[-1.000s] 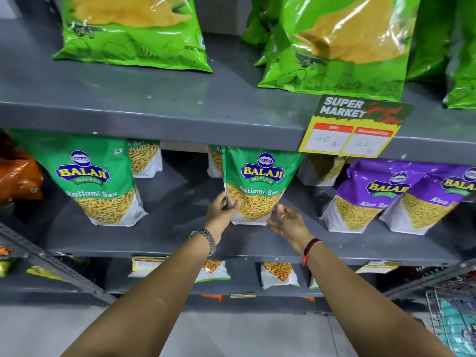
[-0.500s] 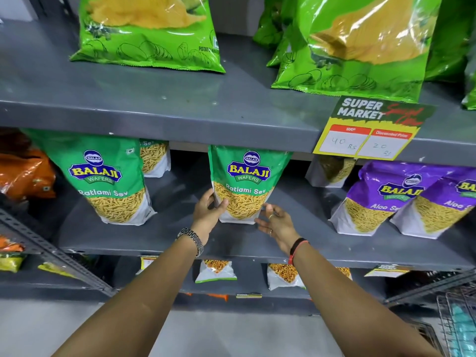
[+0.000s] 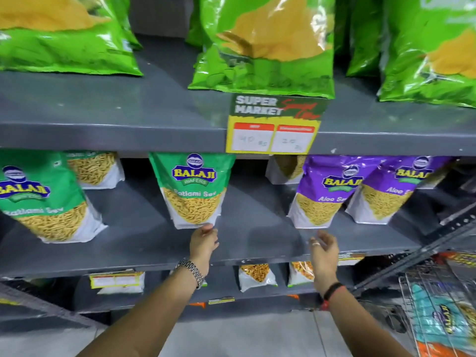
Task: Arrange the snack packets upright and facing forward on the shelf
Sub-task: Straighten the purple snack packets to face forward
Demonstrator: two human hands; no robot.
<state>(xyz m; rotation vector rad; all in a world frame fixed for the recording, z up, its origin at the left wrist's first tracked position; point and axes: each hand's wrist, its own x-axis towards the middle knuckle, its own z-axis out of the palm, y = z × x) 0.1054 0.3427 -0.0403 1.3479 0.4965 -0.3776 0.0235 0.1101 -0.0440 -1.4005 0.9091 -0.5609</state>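
A green Ratlami Sev packet stands upright and faces forward in the middle of the grey middle shelf. My left hand is just below it, with its fingertips touching the packet's bottom right corner and not wrapped around it. My right hand hovers with fingers apart, holding nothing, just under a purple Aloo Sev packet. A second purple packet leans beside that one. Another green Ratlami Sev packet stands at the left.
More packets stand behind the front row. Large green chip bags fill the upper shelf, with a yellow price tag on its edge. Small packets sit on the lower shelf. A wire basket is at the lower right.
Both hands held the green packet's lower sides. My right hand has let go and moved right, under the purple packet. My left hand has slid down to the packet's bottom corner. The camera moved closer.
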